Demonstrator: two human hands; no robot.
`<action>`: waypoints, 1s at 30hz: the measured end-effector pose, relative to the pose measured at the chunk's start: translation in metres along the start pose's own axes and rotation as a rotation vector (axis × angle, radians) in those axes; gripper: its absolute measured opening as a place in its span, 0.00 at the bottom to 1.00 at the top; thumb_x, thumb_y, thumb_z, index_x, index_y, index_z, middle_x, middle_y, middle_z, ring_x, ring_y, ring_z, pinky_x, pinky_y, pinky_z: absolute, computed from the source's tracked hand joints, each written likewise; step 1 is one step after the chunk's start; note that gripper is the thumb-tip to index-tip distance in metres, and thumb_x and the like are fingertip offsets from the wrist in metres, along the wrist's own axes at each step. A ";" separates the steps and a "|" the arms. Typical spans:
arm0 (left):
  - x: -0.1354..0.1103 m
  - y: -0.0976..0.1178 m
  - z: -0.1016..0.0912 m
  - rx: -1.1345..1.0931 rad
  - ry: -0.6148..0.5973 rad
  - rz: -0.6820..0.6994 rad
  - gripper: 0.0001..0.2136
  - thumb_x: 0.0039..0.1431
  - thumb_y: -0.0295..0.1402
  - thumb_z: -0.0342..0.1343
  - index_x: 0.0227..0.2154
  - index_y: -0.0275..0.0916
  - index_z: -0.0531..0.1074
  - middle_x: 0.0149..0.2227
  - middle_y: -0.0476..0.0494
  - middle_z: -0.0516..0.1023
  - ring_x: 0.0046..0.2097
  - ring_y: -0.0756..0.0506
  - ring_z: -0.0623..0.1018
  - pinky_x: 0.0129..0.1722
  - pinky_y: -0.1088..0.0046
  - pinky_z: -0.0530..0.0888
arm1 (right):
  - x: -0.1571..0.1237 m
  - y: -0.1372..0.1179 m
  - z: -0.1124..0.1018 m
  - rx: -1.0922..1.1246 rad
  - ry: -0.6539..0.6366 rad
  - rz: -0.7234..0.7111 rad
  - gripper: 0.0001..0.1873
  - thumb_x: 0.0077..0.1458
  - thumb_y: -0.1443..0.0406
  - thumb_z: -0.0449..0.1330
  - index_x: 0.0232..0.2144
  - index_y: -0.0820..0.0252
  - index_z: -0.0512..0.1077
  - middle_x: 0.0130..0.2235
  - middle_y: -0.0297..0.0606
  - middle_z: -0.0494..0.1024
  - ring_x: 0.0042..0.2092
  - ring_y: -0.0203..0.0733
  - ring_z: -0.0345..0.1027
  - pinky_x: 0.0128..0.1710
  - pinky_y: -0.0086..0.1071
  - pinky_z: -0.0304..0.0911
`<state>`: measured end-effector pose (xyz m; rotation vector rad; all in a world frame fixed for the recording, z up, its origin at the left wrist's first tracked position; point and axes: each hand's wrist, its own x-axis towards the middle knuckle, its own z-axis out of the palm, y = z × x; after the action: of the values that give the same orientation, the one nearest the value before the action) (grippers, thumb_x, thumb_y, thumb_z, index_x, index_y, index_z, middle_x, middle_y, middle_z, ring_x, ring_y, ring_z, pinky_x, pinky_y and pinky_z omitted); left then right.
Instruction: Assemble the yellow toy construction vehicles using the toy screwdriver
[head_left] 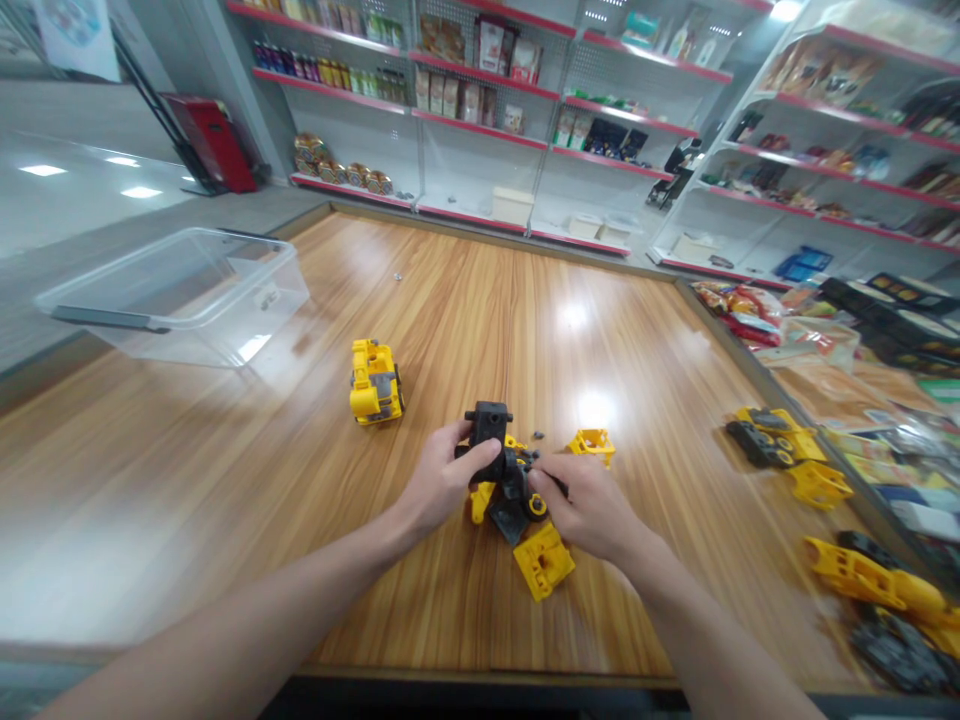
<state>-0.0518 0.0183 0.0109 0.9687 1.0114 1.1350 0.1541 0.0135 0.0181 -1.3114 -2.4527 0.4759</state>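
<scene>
My left hand (444, 470) grips a black toy vehicle chassis (491, 425) with short axle pegs, lifted above the table. My right hand (589, 500) is closed, thumb and finger pinching something small and dark whose kind I cannot make out. Beneath and between the hands lie loose toy parts: a black wheel with a yellow hub (536, 507), a dark grey scoop-like plate (510, 521) and a yellow arm piece (481, 503). A square yellow body part (544, 562) rests nearer to me. Just beyond my right hand stands a yellow cab frame (593, 443).
An assembled yellow toy excavator (376, 383) stands left of centre on the wooden table (450, 300). A clear plastic bin (187, 300) sits at the far left. More yellow toy parts (780, 450) lie along the right edge, beside packaged goods. Stocked shelves (480, 120) rise behind.
</scene>
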 end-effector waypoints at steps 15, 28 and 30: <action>0.000 0.006 0.001 -0.412 0.023 -0.236 0.12 0.53 0.37 0.58 0.37 0.34 0.73 0.31 0.44 0.77 0.31 0.47 0.77 0.30 0.73 0.74 | -0.001 0.014 -0.004 -0.133 -0.153 0.170 0.09 0.52 0.62 0.63 0.23 0.58 0.73 0.26 0.37 0.78 0.27 0.40 0.71 0.25 0.30 0.51; 0.004 -0.001 -0.001 -0.367 0.061 -0.315 0.13 0.54 0.40 0.57 0.33 0.33 0.74 0.29 0.45 0.76 0.26 0.50 0.74 0.18 0.77 0.66 | -0.004 0.013 0.000 -0.190 -0.188 0.192 0.17 0.47 0.52 0.68 0.30 0.58 0.75 0.30 0.40 0.79 0.32 0.47 0.74 0.26 0.32 0.56; 0.005 -0.003 -0.001 -0.364 0.065 -0.309 0.13 0.54 0.40 0.58 0.34 0.34 0.74 0.30 0.45 0.76 0.26 0.50 0.74 0.18 0.78 0.66 | -0.005 0.013 0.001 -0.193 -0.183 0.185 0.17 0.47 0.52 0.68 0.30 0.58 0.75 0.30 0.40 0.79 0.33 0.47 0.73 0.26 0.32 0.55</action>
<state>-0.0513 0.0227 0.0072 0.4696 0.9268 1.0474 0.1657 0.0159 0.0109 -1.6512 -2.5912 0.4291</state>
